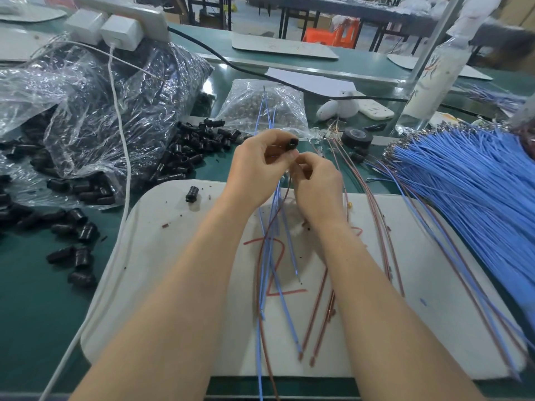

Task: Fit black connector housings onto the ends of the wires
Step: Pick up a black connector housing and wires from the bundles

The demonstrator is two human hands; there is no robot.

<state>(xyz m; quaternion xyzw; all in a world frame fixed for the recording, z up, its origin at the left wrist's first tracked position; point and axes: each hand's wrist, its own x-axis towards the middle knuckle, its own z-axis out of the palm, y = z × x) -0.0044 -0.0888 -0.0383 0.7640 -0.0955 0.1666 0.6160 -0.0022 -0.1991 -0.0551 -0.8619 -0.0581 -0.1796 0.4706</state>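
Observation:
My left hand (257,166) pinches a small black connector housing (291,144) between thumb and fingers, raised above the white mat (173,256). Right beside it, my right hand (317,186) pinches the end of a wire at the housing's lower side. Blue wires (269,256) and brown wires (318,322) hang down from the hands across the mat. One loose housing (192,194) lies on the mat's far left corner. A heap of loose black housings (185,151) lies on the green table to the left.
Clear plastic bags (95,117) of housings fill the left. A big bundle of blue wires (463,180) fans out on the right. A bag of small parts (266,108), a black tape roll (357,137), a bottle (431,82) and a white cable (121,157) sit around.

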